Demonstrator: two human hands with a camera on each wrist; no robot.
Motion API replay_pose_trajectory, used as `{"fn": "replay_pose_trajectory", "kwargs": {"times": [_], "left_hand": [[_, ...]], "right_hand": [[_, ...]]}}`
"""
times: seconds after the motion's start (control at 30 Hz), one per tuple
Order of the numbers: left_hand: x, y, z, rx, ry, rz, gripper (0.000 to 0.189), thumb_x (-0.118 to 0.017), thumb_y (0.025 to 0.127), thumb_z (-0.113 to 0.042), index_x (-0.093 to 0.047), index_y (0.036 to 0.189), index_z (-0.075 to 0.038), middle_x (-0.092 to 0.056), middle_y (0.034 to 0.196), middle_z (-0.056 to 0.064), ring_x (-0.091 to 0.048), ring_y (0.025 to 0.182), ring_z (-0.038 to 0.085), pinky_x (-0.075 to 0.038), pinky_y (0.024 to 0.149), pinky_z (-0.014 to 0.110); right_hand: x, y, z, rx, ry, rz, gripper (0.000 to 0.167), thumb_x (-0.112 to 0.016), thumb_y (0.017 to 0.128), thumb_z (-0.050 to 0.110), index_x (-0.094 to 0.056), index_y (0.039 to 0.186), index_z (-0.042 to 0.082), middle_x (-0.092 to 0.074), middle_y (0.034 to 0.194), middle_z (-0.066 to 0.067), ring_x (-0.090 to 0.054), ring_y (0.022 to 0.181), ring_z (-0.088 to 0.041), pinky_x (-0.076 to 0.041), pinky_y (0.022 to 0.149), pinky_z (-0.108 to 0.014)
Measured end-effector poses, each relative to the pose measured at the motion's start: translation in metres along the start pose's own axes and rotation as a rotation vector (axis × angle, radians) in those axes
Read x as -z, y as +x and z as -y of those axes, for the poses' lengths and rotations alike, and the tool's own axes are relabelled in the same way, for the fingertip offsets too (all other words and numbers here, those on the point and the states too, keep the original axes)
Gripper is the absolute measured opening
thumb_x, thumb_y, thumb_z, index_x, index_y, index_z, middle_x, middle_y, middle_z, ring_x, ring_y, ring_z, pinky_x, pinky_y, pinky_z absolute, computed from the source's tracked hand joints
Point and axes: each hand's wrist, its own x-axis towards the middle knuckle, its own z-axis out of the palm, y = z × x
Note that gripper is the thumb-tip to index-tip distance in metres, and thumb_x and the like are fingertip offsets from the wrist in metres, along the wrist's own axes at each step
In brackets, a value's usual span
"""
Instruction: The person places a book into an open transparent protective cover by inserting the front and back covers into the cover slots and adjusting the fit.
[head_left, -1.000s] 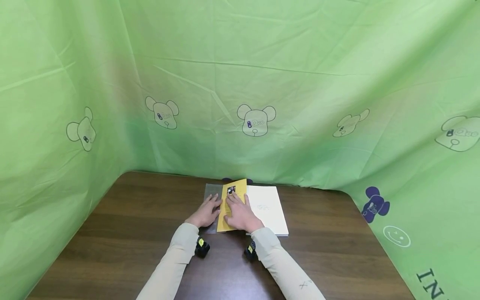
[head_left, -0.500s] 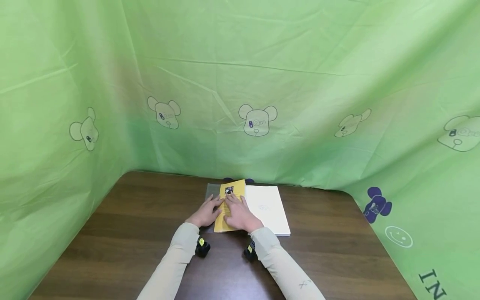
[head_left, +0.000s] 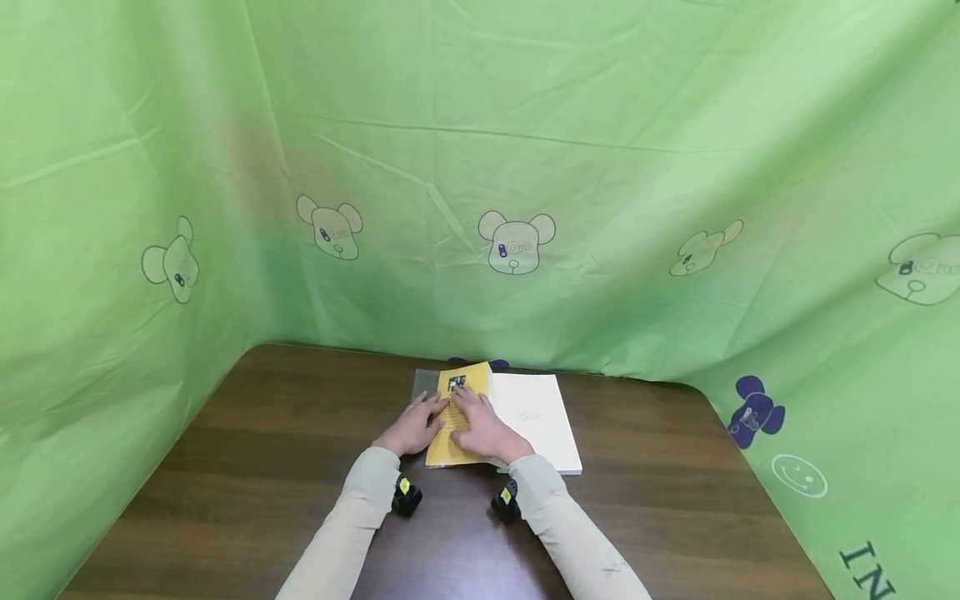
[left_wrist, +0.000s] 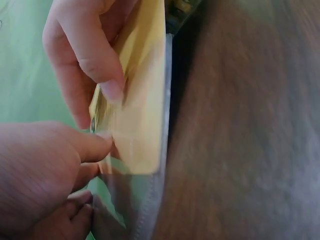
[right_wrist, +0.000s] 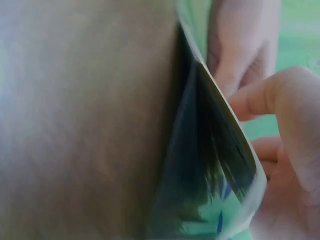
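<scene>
A book lies face up on the table, its white page (head_left: 534, 417) showing on the right. To its left spreads a yellow cover flap (head_left: 444, 450) with a small photo and lines of print. Clear plastic sleeve film (head_left: 426, 381) shows beyond the flap's left edge. My right hand (head_left: 483, 427) rests on the yellow flap, fingers spread forward. My left hand (head_left: 411, 427) lies over the film, fingertips right at the flap's left edge. In the left wrist view the left thumb (left_wrist: 95, 145) touches the yellow flap (left_wrist: 142, 120). In the right wrist view, the cover edge (right_wrist: 232, 117) stands slightly raised.
The brown wooden table (head_left: 262, 483) extends around the book. A green cloth (head_left: 390, 167) with bear drawings hangs behind the far edge and along both sides. Black wrist cameras (head_left: 407, 497) sit under both wrists.
The yellow flap has shifted slightly left and lies over more of the plastic film. My right hand stays on it with small movement; the left hand hardly moves.
</scene>
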Motion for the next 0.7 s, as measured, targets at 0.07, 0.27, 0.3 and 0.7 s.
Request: {"fn": "replay_pose_trajectory", "kwargs": {"times": [0.07, 0.27, 0.3, 0.7], "left_hand": [[0.0, 0.0, -0.001, 0.017, -0.004, 0.007, 0.044, -0.054, 0.104, -0.012, -0.051, 0.147, 0.001, -0.038, 0.159, 0.024, -0.022, 0.151, 0.049, -0.025, 0.12, 0.063], [-0.001, -0.001, -0.002, 0.049, -0.016, 0.014, 0.045, -0.054, 0.105, -0.014, -0.051, 0.148, -0.001, -0.037, 0.161, 0.022, -0.021, 0.152, 0.046, -0.024, 0.121, 0.062], [-0.001, -0.001, -0.002, 0.049, -0.017, 0.018, 0.045, -0.054, 0.105, -0.014, -0.05, 0.148, -0.001, -0.036, 0.161, 0.021, -0.021, 0.152, 0.046, -0.024, 0.121, 0.062], [-0.002, -0.001, 0.002, 0.043, -0.024, 0.026, 0.047, -0.053, 0.105, -0.015, -0.049, 0.15, -0.003, -0.036, 0.162, 0.018, -0.02, 0.153, 0.044, -0.023, 0.122, 0.062]], "right_hand": [[0.005, -0.003, -0.004, 0.001, 0.071, -0.022, 0.078, -0.064, 0.086, 0.017, -0.035, 0.152, -0.012, -0.024, 0.165, -0.025, -0.015, 0.156, -0.04, -0.013, 0.126, -0.055], [0.015, -0.014, -0.019, -0.063, 0.113, -0.004, 0.09, -0.069, 0.091, 0.03, -0.023, 0.155, -0.013, -0.009, 0.167, -0.027, -0.006, 0.157, -0.039, -0.016, 0.126, -0.053], [0.017, -0.016, -0.021, -0.072, 0.124, 0.003, 0.093, -0.07, 0.09, 0.032, -0.02, 0.155, -0.014, -0.007, 0.167, -0.028, -0.007, 0.157, -0.039, -0.018, 0.126, -0.052], [0.039, -0.026, -0.048, -0.013, 0.331, 0.095, 0.109, -0.084, 0.081, 0.029, -0.016, 0.162, 0.002, -0.022, 0.168, -0.018, -0.026, 0.153, -0.034, -0.022, 0.124, -0.055]]}}
